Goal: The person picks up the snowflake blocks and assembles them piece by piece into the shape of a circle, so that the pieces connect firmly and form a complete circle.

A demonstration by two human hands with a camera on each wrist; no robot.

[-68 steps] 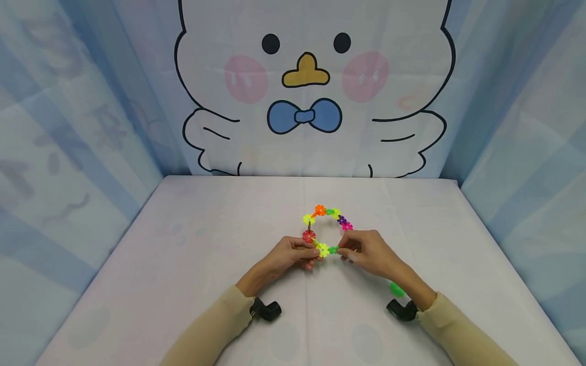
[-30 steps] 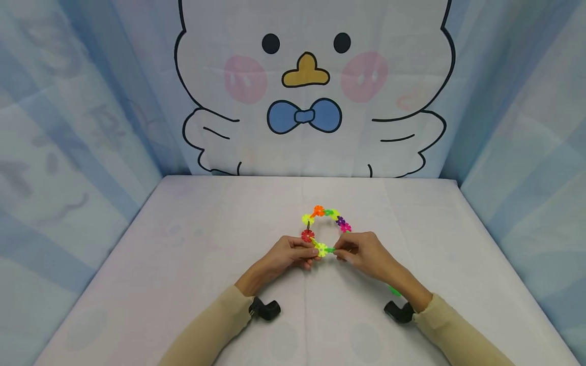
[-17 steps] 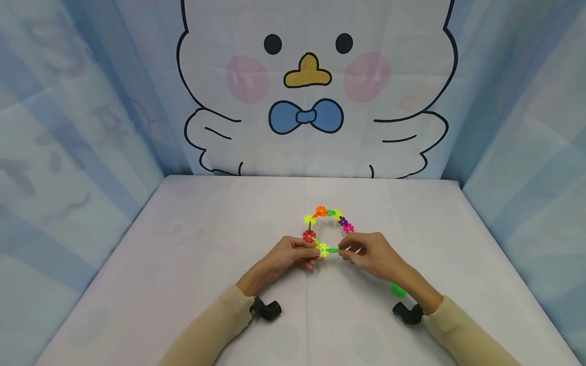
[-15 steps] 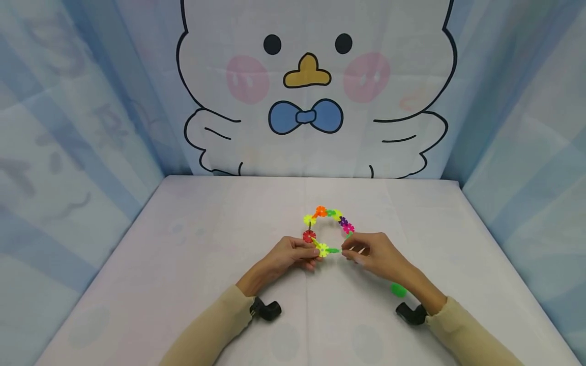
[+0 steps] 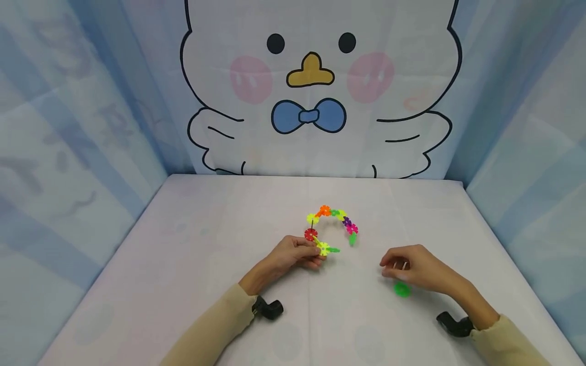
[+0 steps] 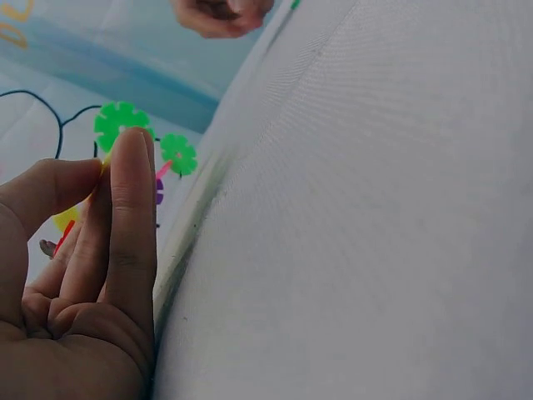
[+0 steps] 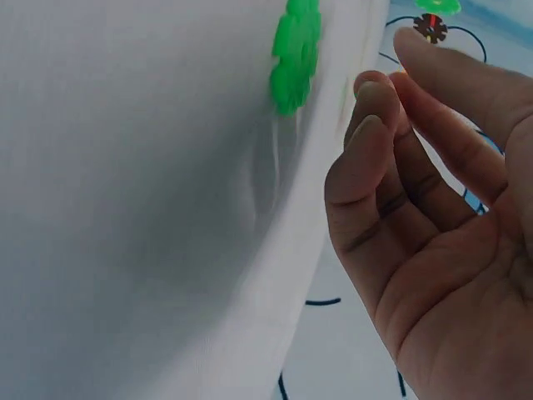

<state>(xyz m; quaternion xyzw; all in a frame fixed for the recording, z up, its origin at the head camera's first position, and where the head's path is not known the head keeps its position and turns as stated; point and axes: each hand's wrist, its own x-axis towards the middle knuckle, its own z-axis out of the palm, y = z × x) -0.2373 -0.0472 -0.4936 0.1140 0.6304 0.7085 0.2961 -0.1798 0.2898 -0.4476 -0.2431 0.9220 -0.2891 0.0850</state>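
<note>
A curved chain of colourful plastic snowflake discs (image 5: 324,210) lies on the table, with a gap in its ring at the near right. Between thumb and fingers, my left hand (image 5: 293,252) pinches the yellow disc (image 5: 323,248) at one end; a green disc (image 5: 334,250) juts from it to the right. Another green disc (image 5: 352,239) forms the other end, below a pink one. My right hand (image 5: 418,267), fingers loosely bent and holding nothing, hovers just beyond a loose green disc (image 5: 402,290). In the right wrist view that loose disc (image 7: 296,57) shows beside the fingertips.
A white cloth covers the table (image 5: 220,218). Behind it hangs a backdrop (image 5: 316,147) with a cartoon bird, and pale blue curtains (image 5: 73,127) close off both sides. Each wrist carries a black camera (image 5: 270,308).
My right hand has let go of the green disc at the chain's near end and moved right, over by the loose green disc. My left hand has kept its pinch on the yellow disc.
</note>
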